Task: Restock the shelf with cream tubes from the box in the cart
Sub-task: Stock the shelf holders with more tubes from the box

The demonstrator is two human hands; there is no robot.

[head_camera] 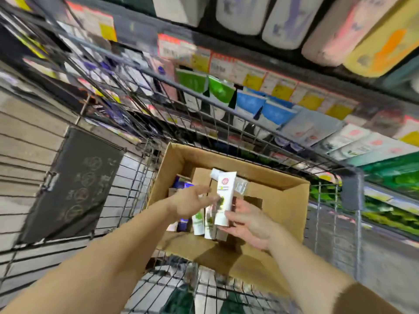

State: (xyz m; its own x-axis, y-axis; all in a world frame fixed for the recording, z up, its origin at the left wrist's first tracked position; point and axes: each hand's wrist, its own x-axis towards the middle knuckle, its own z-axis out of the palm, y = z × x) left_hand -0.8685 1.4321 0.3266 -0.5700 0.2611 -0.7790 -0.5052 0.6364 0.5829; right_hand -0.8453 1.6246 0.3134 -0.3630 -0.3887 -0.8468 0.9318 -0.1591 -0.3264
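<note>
A stocked shelf (260,91) of tubes and packets ran across the top, behind a wire cart (226,114). Inside the cart sat an open cardboard box (278,200). Over the box, the right hand (251,225) gripped a small bunch of white cream tubes (223,200) (caps pointing away). The left hand (192,202) reached toward them, fingers spread and relaxed, just beside the tubes
</note>
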